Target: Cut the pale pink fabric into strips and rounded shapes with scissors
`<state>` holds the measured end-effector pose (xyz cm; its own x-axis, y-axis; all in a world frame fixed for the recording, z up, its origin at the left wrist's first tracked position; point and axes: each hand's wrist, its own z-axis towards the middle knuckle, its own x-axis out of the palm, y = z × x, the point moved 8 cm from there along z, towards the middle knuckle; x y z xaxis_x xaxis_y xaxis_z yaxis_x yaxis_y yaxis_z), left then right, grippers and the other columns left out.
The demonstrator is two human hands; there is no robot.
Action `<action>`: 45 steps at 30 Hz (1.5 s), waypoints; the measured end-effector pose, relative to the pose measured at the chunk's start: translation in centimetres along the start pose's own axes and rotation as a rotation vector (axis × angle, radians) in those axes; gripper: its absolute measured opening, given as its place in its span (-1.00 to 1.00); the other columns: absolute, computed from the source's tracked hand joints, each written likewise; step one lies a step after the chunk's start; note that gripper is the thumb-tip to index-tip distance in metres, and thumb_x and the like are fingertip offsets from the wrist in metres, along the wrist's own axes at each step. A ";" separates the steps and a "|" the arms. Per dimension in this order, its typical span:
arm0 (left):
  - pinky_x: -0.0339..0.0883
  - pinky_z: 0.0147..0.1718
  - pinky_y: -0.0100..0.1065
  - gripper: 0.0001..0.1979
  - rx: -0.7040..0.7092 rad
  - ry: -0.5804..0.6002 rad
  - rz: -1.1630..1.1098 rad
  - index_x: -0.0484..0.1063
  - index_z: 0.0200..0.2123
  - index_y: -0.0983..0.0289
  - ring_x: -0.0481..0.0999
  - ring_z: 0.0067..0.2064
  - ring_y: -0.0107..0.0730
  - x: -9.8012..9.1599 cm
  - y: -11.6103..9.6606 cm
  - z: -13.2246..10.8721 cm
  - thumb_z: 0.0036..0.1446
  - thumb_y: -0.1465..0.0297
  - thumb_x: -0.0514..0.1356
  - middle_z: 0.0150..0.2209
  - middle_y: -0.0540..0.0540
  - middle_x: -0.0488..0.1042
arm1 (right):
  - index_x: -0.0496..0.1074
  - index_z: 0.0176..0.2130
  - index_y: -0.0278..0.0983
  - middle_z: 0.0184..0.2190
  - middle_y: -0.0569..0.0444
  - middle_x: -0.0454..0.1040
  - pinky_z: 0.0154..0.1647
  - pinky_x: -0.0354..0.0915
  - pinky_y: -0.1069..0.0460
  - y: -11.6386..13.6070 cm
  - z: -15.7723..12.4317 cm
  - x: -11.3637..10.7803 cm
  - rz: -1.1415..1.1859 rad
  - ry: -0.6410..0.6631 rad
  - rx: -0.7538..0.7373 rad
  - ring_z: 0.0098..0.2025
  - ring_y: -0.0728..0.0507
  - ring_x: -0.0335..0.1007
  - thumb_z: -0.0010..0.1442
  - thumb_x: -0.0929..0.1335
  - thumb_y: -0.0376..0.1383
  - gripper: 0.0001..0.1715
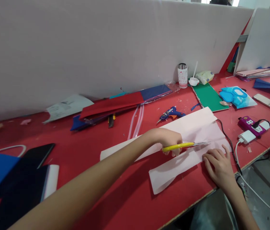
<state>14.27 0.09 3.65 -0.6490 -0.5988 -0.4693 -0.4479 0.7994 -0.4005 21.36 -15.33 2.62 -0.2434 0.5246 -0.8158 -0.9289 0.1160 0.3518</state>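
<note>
My left hand (173, 140) is closed on a pair of scissors (179, 146) with yellow handles. The metal blades point right and lie along a cut or fold in a pale pink paper sheet (194, 123); which of the two I cannot tell. A front strip of this paper (170, 172) angles away from the larger part, towards the table's near edge. Resting on the paper's right end, just past the blade tips, is my right hand (218, 167), palm down with its fingers apart. It holds nothing that I can see.
Behind the paper on the red table (123, 195) lies a blue glue gun (170, 114). A box cutter (111, 120), folded coloured sheets (116, 105) and a green board (209, 95) lie further back. A cup (182, 75) stands by the partition. Cables trail from a purple power strip (251, 126).
</note>
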 end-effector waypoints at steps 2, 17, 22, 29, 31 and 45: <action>0.21 -0.62 -0.44 -0.68 0.012 -0.019 0.024 0.55 -0.32 0.30 0.40 -0.54 -0.39 -0.2 -0.5 0.3 -0.14 0.23 0.23 -0.56 0.04 0.49 | 0.48 -0.28 -0.19 -0.30 0.08 0.50 0.23 -0.11 -0.20 0.0 0.0 0.0 -0.016 -0.001 -0.010 -0.20 -0.11 0.36 0.27 0.22 -0.33 -0.74; 0.29 -0.55 -0.39 -0.71 0.057 -0.046 0.042 0.52 -0.38 0.35 0.42 -0.51 -0.36 -0.5 -2.6 0.7 -0.09 0.23 0.23 -0.50 0.11 0.51 | 0.49 -0.28 -0.18 -0.29 0.08 0.51 0.24 -0.16 -0.23 -0.2 0.0 0.1 0.007 -0.001 -0.013 -0.18 -0.12 0.37 0.29 0.20 -0.32 -0.72; 0.35 -0.50 -0.36 -0.72 0.059 0.014 0.021 0.51 -0.33 0.36 0.46 -0.45 -0.33 -0.5 -2.9 2.3 -0.11 0.31 0.22 -0.46 0.13 0.52 | 0.49 -0.28 -0.18 -0.30 0.08 0.51 0.24 -0.17 -0.22 -0.4 -0.1 0.1 0.010 0.003 -0.006 -0.19 -0.11 0.38 0.29 0.20 -0.31 -0.71; 0.40 -0.40 -0.26 -0.62 0.049 0.029 0.070 0.55 -0.27 0.31 0.44 -0.44 -0.29 -1.5 -2.4 2.0 -0.21 0.26 0.24 -0.44 0.11 0.52 | 0.50 -0.30 -0.18 -0.32 0.09 0.51 0.23 -0.14 -0.20 -0.4 0.0 -0.1 0.012 -0.030 -0.011 -0.20 -0.10 0.38 0.29 0.21 -0.31 -0.71; 0.40 -0.38 -0.25 -0.59 0.047 0.023 0.085 0.55 -0.23 0.30 0.44 -0.42 -0.28 -1.7 -2.3 1.9 -0.21 0.26 0.23 -0.43 0.11 0.52 | 0.50 -0.31 -0.19 -0.32 0.09 0.51 0.22 -0.14 -0.20 -0.4 0.0 -0.1 0.025 -0.045 -0.010 -0.21 -0.10 0.37 0.30 0.20 -0.30 -0.70; 0.36 -0.49 -0.29 -0.66 0.072 -0.020 0.094 0.58 -0.33 0.32 0.40 -0.54 -0.32 -2.2 -3.7 3.5 -0.21 0.26 0.26 -0.65 0.02 0.40 | 0.49 -0.31 -0.20 -0.34 0.09 0.52 0.23 -0.16 -0.24 -0.2 0.0 -0.3 0.036 -0.067 -0.023 -0.23 -0.10 0.40 0.30 0.20 -0.29 -0.70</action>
<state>19.52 -1.77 3.37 -0.6736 -0.5226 -0.5226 -0.3399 0.8469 -0.4088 21.62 -15.48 2.76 -0.2581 0.5835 -0.7700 -0.9262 0.0774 0.3691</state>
